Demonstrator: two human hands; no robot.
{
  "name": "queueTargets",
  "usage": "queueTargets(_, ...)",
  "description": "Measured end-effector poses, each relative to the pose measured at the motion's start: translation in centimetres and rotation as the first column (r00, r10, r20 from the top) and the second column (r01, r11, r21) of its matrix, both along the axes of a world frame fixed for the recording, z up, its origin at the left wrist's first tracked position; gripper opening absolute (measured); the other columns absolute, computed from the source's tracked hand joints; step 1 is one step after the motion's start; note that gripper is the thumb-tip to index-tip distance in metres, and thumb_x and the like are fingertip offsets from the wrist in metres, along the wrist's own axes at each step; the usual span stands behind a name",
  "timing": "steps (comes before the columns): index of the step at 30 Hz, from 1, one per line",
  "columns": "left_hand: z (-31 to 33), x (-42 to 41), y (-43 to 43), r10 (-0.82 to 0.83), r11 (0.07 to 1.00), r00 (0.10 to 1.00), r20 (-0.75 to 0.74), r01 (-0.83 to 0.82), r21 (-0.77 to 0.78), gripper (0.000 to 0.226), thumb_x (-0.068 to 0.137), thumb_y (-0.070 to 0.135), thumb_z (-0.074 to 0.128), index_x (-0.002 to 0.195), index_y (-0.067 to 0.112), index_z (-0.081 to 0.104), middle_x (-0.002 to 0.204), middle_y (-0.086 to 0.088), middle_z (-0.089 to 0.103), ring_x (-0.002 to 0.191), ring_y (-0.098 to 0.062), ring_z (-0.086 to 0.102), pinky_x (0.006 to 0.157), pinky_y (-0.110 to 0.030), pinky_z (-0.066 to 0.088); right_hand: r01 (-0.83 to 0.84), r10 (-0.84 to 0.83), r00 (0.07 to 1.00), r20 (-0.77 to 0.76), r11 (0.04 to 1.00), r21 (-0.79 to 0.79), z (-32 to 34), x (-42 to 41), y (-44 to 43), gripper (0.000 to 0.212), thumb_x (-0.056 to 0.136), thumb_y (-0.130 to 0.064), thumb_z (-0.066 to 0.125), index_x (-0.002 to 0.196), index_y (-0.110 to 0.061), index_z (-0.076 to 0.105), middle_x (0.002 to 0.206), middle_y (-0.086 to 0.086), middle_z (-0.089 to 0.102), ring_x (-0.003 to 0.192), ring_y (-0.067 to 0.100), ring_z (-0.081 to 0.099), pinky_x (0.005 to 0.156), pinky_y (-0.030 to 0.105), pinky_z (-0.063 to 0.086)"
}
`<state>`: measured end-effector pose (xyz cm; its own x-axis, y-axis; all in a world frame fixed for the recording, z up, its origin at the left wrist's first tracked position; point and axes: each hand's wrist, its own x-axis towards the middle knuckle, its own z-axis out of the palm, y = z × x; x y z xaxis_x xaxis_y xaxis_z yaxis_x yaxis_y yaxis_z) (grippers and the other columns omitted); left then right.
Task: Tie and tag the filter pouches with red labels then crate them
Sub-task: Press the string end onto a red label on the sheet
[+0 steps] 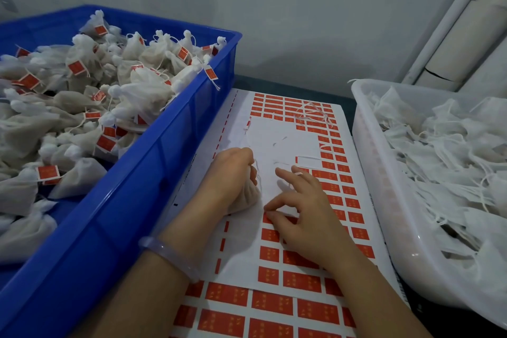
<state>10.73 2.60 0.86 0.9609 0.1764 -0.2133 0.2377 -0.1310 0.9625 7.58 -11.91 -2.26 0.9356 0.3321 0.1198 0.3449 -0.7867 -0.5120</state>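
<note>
I took the label sheet [277, 143] as my mark. It lay flat in the lane between two containers, and both hands worked over its middle, near each other but not touching. The left hand [233, 170] was clamped around the gathered neck of a filled pouch [247, 199] resting on the sheet, with a pale bracelet [167, 255] on that wrist. The right hand [304, 217] sat just right of the pouch, thumb and forefinger pinched at the corner of a red label [274, 219], the other fingers lifted. Hard against the sheet's left edge rose the tall wall of the blue crate [153, 173], heaped with tied, tagged pouches [82, 96], and it stood in the way on that side. Against the right edge stood the white basket [384, 200], full of loose untied pouches [444, 151]. Beyond the hands the sheet showed a peeled white patch, the only open ground, with curled paper strips [315, 114] near its far end. The grey wall stood behind that end.
</note>
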Motion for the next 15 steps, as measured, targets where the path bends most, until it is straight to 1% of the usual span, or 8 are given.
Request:
queueTargets(3, 0.1, -0.1, 0.0, -0.005, 1.000, 1.000, -0.016, 0.006, 0.029, 0.029, 0.087, 0.011, 0.044, 0.058, 0.012, 0.048, 0.056, 0.000, 0.051, 0.056, -0.015, 0.049, 0.077, -0.050, 0.051, 0.002, -0.003, 1.000, -0.017, 1.000, -0.015, 0.0, 0.0, 0.0, 0.011, 0.093, -0.035, 0.048, 0.099, -0.039, 0.056, 0.150, -0.018, 0.024, 0.141, 0.005, 0.007, 0.116, 0.035, 0.001)
queueTargets(6, 0.4, -0.2, 0.0, -0.002, 1.000, 0.999, -0.050, 0.003, 0.001, 0.027, 0.088, 0.012, 0.045, 0.061, 0.012, 0.049, 0.058, 0.000, 0.051, 0.055, -0.013, 0.049, 0.078, -0.049, 0.051, -0.020, 0.019, 0.999, -0.050, 0.999, -0.035, 0.0, 0.0, -0.2, 0.009, 0.096, -0.035, 0.040, 0.098, -0.042, 0.045, 0.151, -0.019, 0.020, 0.141, 0.003, 0.002, 0.115, 0.032, -0.003)
queueTargets(7, 0.6, 0.1, -0.1, -0.038, 0.999, 0.995, -0.088, 0.041, 0.034, 0.022, 0.089, 0.013, 0.046, 0.068, 0.011, 0.051, 0.064, 0.000, 0.053, 0.059, -0.013, 0.049, 0.080, -0.046, 0.050, -0.026, 0.024, 0.998, -0.059, 0.999, -0.034, 0.1, 0.0, -0.3, 0.009, 0.097, -0.035, 0.039, 0.097, -0.042, 0.043, 0.151, -0.019, 0.020, 0.141, 0.002, 0.001, 0.114, 0.031, -0.004)
queueTargets(9, 1.4, 0.9, -0.3, -0.102, 0.955, 0.940, -0.327, 0.184, 0.231, 0.010, 0.093, 0.018, 0.051, 0.101, 0.011, 0.051, 0.093, 0.001, 0.048, 0.080, -0.012, 0.044, 0.085, -0.027, 0.041, -0.027, 0.027, 0.997, -0.073, 1.000, -0.008, 0.2, 0.0, -0.4, 0.009, 0.097, -0.034, 0.038, 0.096, -0.041, 0.043, 0.151, -0.019, 0.020, 0.140, 0.001, 0.002, 0.115, 0.031, -0.002)
queueTargets(10, 1.2, 1.3, 0.0, -0.054, 0.932, 0.931, -0.362, 0.177, 0.316, 0.029, 0.093, 0.021, 0.054, 0.119, 0.015, 0.044, 0.103, 0.002, 0.040, 0.089, -0.011, 0.038, 0.087, -0.021, 0.035, -0.025, 0.025, 0.997, -0.076, 1.000, 0.007, 0.3, -0.1, -0.5, 0.009, 0.097, -0.034, 0.039, 0.096, -0.041, 0.044, 0.150, -0.020, 0.021, 0.140, 0.001, 0.003, 0.115, 0.031, 0.000)
queueTargets(11, 1.4, 1.5, 0.3, -0.055, 0.894, 0.914, -0.403, 0.225, 0.388, 0.042, 0.092, 0.022, 0.055, 0.130, 0.016, 0.037, 0.107, 0.003, 0.035, 0.093, -0.010, 0.035, 0.088, -0.019, 0.031, -0.024, 0.026, 0.997, -0.077, 1.000, 0.016, 0.3, -0.1, -0.6, 0.009, 0.097, -0.033, 0.039, 0.095, -0.040, 0.044, 0.150, -0.020, 0.022, 0.140, 0.001, 0.003, 0.115, 0.031, 0.001)
queueTargets(13, 1.4, 2.5, 0.3, -0.122, 0.822, 0.860, -0.496, 0.367, 0.435, 0.047, 0.092, 0.020, 0.056, 0.133, 0.015, 0.035, 0.105, 0.002, 0.038, 0.089, -0.011, 0.038, 0.084, -0.019, 0.029, -0.032, 0.033, 0.997, -0.074, 0.999, 0.026, 0.5, -0.1, -0.8, 0.008, 0.096, -0.034, 0.040, 0.093, -0.040, 0.045, 0.150, -0.021, 0.021, 0.139, -0.001, 0.002, 0.113, 0.028, -0.001)
queueTargets(15, 1.9, 2.6, 0.0, -0.127, 0.791, 0.813, -0.568, 0.429, 0.437, 0.042, 0.092, 0.018, 0.055, 0.130, 0.014, 0.037, 0.098, 0.001, 0.041, 0.073, -0.012, 0.041, 0.079, -0.019, 0.026, -0.044, 0.046, 0.996, -0.072, 0.999, 0.022, 0.6, -0.2, -0.9, 0.009, 0.093, -0.041, 0.035, 0.091, -0.041, 0.044, 0.150, -0.023, 0.020, 0.138, -0.005, 0.000, 0.109, 0.025, -0.004)
